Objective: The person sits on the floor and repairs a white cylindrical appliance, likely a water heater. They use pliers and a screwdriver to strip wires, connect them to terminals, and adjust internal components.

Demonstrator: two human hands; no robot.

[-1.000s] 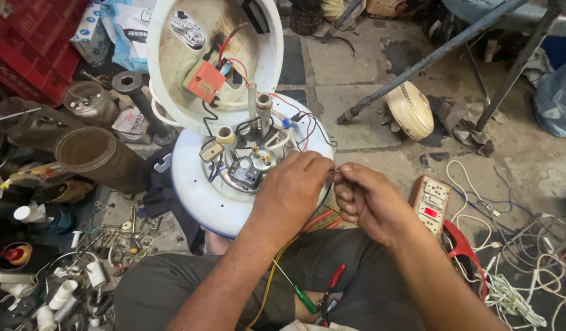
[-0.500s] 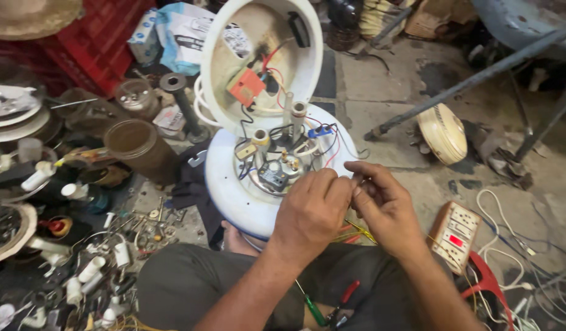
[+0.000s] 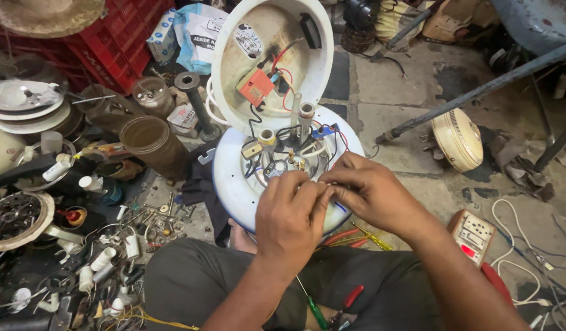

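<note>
A white round appliance base (image 3: 232, 184) lies open in front of my knees, with terminals and red, black and blue wiring (image 3: 295, 153) in its middle. Its white cover (image 3: 234, 43) leans up behind and carries an orange component (image 3: 255, 87). My left hand (image 3: 292, 214) and my right hand (image 3: 375, 195) meet over the base's front rim. Their fingertips pinch the same thin wires, which are mostly hidden under the fingers.
A brown cylinder (image 3: 151, 144), small white parts and metal scraps crowd the floor at left, with a red crate (image 3: 120, 43) behind. A tester with a red display (image 3: 474, 236), white cables, a cream round cover (image 3: 457, 140) and a metal bar (image 3: 479, 92) lie right. A green screwdriver (image 3: 316, 312) and red-handled pliers (image 3: 350, 300) rest on my lap.
My hands have drawn closer together, and their fingertips now touch over the base's front rim. The view has shifted, so the base sits further right in the picture.
</note>
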